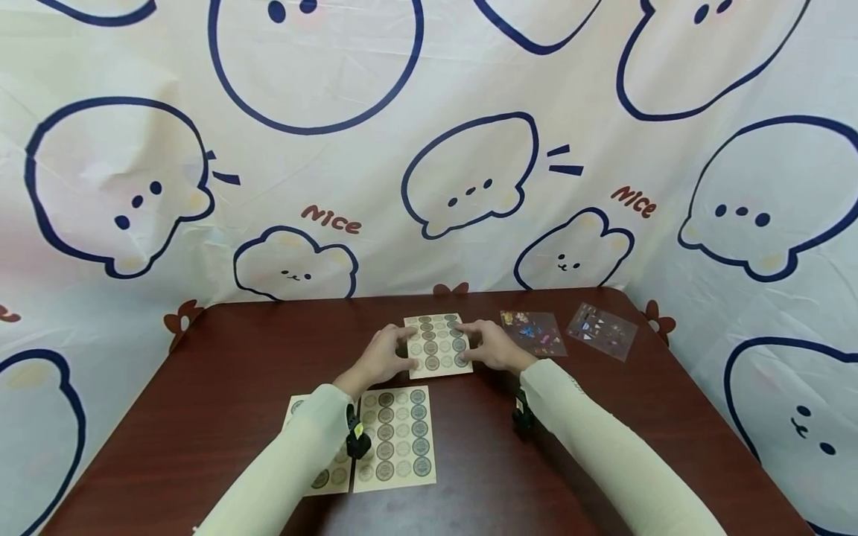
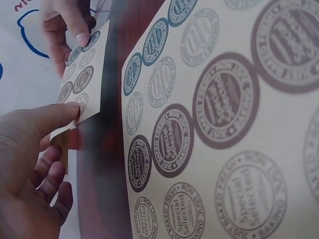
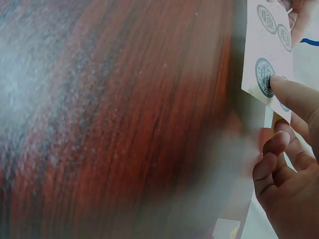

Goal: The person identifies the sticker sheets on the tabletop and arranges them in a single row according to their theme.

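Both hands hold a cream sticker sheet (image 1: 439, 346) printed with rows of round labels, near the far side of the table. My left hand (image 1: 380, 359) pinches its left edge, thumb (image 2: 55, 115) on the printed face and fingers behind. At the opposite edge my right hand (image 1: 494, 345) pinches it the same way, its thumb (image 3: 294, 94) over a round label. The left wrist view shows the sheet raised on a slant. Closer to me lies another sticker sheet (image 1: 395, 439), flat on the table. A further sheet (image 1: 333, 476) beside it is partly hidden by the left forearm.
Two clear sheets with small colourful stickers, one (image 1: 534, 333) right of the right hand and another (image 1: 603, 331) farther right, lie on the dark red-brown table (image 1: 221, 387). A white cloth (image 1: 375, 171) with cartoon outlines hangs behind the table and at its sides.
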Demonstrator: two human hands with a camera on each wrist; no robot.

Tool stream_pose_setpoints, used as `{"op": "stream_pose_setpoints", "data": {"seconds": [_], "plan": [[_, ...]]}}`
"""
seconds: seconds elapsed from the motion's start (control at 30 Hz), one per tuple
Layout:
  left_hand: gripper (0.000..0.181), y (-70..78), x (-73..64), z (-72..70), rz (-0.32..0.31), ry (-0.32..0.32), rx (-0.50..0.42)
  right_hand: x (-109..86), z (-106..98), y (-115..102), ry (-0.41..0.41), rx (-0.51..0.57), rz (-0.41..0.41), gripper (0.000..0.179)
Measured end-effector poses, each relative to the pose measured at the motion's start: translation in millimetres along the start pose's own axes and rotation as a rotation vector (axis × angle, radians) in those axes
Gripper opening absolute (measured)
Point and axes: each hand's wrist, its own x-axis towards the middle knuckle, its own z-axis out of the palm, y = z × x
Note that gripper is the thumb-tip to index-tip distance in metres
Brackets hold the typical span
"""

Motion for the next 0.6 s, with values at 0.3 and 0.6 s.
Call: {"op": "stream_pose_setpoints", "data": {"seconds": [0.3,0.6], "plan": [[0.06,0.2,-1.6,-1.7,0.01,0.008,0.005,-2.4,-5.2,-5.2,-0.001,-0.035,-0.031,0.059],[0.057,8.8,-4.3,-9.1,0.057,0.016,-0.001,-6.4,-13.5,-10.0,0.009,-0.037,-0.067,0.059]]}}
